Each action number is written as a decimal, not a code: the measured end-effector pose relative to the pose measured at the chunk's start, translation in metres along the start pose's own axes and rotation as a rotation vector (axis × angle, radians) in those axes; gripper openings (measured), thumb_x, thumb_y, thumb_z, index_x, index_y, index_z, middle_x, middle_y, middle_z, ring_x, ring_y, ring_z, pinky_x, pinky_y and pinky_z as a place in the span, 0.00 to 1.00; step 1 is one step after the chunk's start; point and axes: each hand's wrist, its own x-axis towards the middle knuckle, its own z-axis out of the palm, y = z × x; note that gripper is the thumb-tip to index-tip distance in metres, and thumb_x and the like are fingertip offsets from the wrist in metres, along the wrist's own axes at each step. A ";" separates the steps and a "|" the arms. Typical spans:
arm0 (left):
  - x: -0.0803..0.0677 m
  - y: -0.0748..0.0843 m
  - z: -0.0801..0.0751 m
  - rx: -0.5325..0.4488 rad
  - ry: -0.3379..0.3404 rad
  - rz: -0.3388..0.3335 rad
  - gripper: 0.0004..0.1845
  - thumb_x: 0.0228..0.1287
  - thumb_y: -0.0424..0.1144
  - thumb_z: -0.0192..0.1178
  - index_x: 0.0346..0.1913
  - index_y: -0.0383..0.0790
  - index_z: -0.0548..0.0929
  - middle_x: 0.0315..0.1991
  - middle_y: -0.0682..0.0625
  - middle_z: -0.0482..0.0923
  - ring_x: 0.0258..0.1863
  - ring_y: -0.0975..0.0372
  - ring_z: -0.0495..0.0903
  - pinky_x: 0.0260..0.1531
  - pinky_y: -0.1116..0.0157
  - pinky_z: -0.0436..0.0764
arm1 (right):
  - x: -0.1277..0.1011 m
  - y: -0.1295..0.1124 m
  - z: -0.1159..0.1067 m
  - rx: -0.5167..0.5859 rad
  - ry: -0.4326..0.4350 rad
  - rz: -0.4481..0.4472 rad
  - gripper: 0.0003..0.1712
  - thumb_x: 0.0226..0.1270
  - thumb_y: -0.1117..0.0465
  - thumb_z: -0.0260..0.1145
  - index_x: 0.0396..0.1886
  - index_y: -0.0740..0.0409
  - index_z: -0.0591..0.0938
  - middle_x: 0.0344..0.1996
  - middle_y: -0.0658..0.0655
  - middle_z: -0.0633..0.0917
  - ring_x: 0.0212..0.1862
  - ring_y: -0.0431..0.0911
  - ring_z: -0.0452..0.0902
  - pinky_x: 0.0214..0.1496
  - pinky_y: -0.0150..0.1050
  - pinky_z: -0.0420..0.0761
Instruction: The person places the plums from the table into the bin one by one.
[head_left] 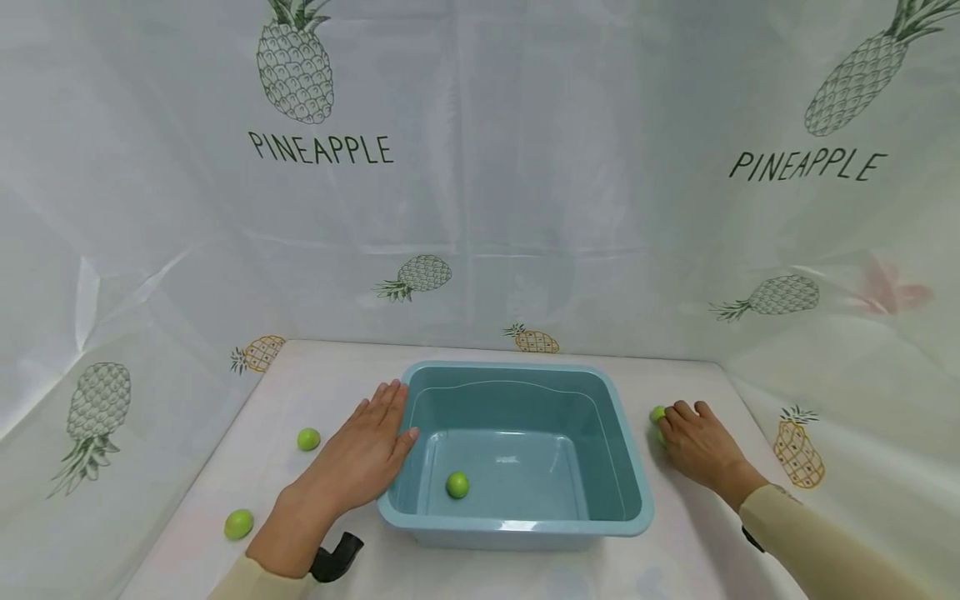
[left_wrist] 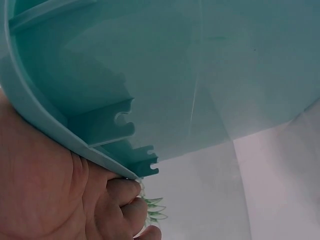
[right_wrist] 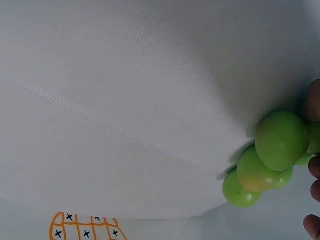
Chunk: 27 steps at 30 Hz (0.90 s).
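Note:
A teal plastic basin (head_left: 517,367) stands mid-table with one green round fruit (head_left: 457,484) on its floor. My left hand (head_left: 365,454) lies flat with straight fingers against the basin's left wall, thumb at the rim. In the left wrist view my left hand (left_wrist: 45,200) presses on the basin's rim (left_wrist: 60,135). My right hand (head_left: 693,442) is right of the basin, fingers curled over a cluster of green fruits (head_left: 657,414). In the right wrist view three green fruits (right_wrist: 281,140) sit together on the cloth, with my fingertips (right_wrist: 315,167) around them.
Two more green fruits (head_left: 308,438) (head_left: 238,524) lie on the white tablecloth left of the basin. A pineapple-print cloth backdrop (head_left: 480,208) walls the table at the back and both sides. A black strap piece (head_left: 337,557) shows at my left wrist.

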 end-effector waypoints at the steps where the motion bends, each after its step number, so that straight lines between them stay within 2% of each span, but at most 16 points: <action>1: 0.000 0.000 0.000 -0.002 0.001 0.000 0.39 0.84 0.50 0.51 0.81 0.26 0.56 0.83 0.33 0.53 0.84 0.41 0.51 0.79 0.38 0.59 | 0.000 0.000 0.000 0.004 0.007 0.000 0.17 0.57 0.60 0.76 0.39 0.64 0.79 0.37 0.62 0.81 0.41 0.57 0.71 0.41 0.51 0.72; 3: 0.001 0.000 0.000 -0.005 0.004 0.002 0.39 0.83 0.50 0.52 0.81 0.26 0.56 0.83 0.33 0.53 0.84 0.41 0.51 0.79 0.38 0.59 | -0.001 0.000 0.001 0.004 0.021 0.000 0.17 0.58 0.60 0.75 0.41 0.64 0.79 0.38 0.62 0.80 0.41 0.57 0.72 0.41 0.51 0.72; 5: 0.001 0.000 0.001 -0.004 0.006 0.004 0.39 0.84 0.50 0.52 0.81 0.26 0.56 0.83 0.33 0.53 0.84 0.40 0.51 0.79 0.37 0.59 | -0.001 0.001 0.003 0.008 0.045 -0.003 0.15 0.61 0.61 0.70 0.41 0.64 0.77 0.38 0.63 0.80 0.41 0.57 0.72 0.42 0.51 0.73; 7: 0.001 0.000 0.001 -0.003 0.009 0.005 0.39 0.83 0.50 0.51 0.81 0.26 0.56 0.83 0.33 0.53 0.84 0.40 0.52 0.79 0.37 0.59 | 0.000 0.001 0.004 0.013 0.083 -0.005 0.08 0.71 0.62 0.58 0.41 0.65 0.75 0.37 0.63 0.78 0.40 0.58 0.71 0.41 0.51 0.72; 8: 0.002 0.000 0.001 0.000 0.010 0.006 0.39 0.84 0.50 0.51 0.81 0.26 0.56 0.83 0.33 0.54 0.83 0.40 0.52 0.79 0.37 0.59 | 0.000 0.001 0.005 0.019 0.106 -0.006 0.09 0.75 0.62 0.50 0.40 0.65 0.73 0.36 0.63 0.77 0.39 0.58 0.71 0.41 0.51 0.72; 12: 0.002 0.000 0.000 0.019 0.015 0.019 0.38 0.84 0.51 0.51 0.81 0.26 0.57 0.83 0.33 0.54 0.83 0.40 0.52 0.79 0.37 0.59 | 0.005 0.002 0.007 0.034 0.198 -0.015 0.26 0.79 0.59 0.23 0.37 0.64 0.69 0.33 0.62 0.72 0.36 0.58 0.69 0.40 0.51 0.70; 15: 0.002 0.000 -0.002 0.041 0.018 0.032 0.38 0.84 0.51 0.51 0.81 0.26 0.57 0.83 0.33 0.55 0.83 0.40 0.53 0.79 0.37 0.59 | 0.010 0.003 0.005 0.044 0.239 -0.016 0.27 0.80 0.57 0.22 0.37 0.64 0.68 0.32 0.62 0.72 0.36 0.58 0.69 0.40 0.51 0.70; 18: 0.001 -0.001 -0.005 0.055 0.016 0.049 0.38 0.84 0.50 0.51 0.81 0.26 0.58 0.82 0.32 0.55 0.83 0.40 0.53 0.78 0.36 0.60 | 0.015 0.003 0.001 0.054 0.264 -0.017 0.27 0.79 0.55 0.24 0.38 0.64 0.69 0.33 0.62 0.73 0.37 0.59 0.71 0.41 0.52 0.71; 23: 0.000 -0.004 -0.008 0.061 0.010 0.072 0.36 0.84 0.48 0.51 0.80 0.26 0.60 0.82 0.33 0.56 0.83 0.40 0.54 0.78 0.37 0.60 | 0.024 0.003 -0.009 0.089 0.312 -0.028 0.23 0.76 0.53 0.34 0.40 0.64 0.71 0.35 0.63 0.76 0.38 0.60 0.73 0.41 0.53 0.73; 27: -0.001 -0.005 -0.008 0.059 0.015 0.077 0.35 0.84 0.47 0.51 0.80 0.26 0.60 0.82 0.33 0.57 0.83 0.41 0.55 0.78 0.37 0.60 | 0.031 0.004 -0.018 0.108 0.338 -0.035 0.22 0.74 0.51 0.38 0.40 0.63 0.72 0.35 0.62 0.76 0.38 0.59 0.74 0.42 0.53 0.74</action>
